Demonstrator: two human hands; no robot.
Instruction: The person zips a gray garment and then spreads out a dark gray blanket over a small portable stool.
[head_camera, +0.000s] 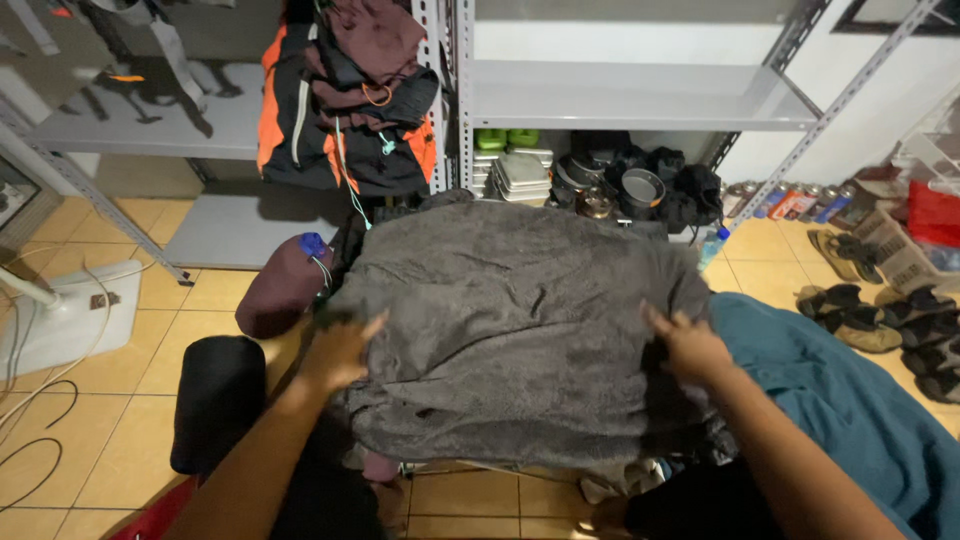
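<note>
1. Head view: large grey fleece blanket (520, 330) lies spread over a pile in the middle of the yellow tiled floor (130, 440), in front of a grey metal shelving unit (620, 95).
2. Left hand (340, 352) lies on the blanket's left edge, palm down, fingers stretched out flat and slightly spread. Whether it pinches any fabric, cannot tell.
3. Right hand (690, 345) lies on the blanket's right edge, fingers extended and loosely spread, pressed on the fleece; no closed grip visible.
4. Just left of the blanket: maroon stuff sack (280, 290) with a blue tag; nearer the camera, a black rolled bag (215, 400).
5. Right of the blanket, touching it: teal fabric sheet (850, 400).
6. Behind it, on the lowest shelf: metal camping cookware (580, 180). A black and orange jacket (350, 100) hangs on the shelf frame.
7. Far right: olive shoes (850, 315) on the floor.
</note>
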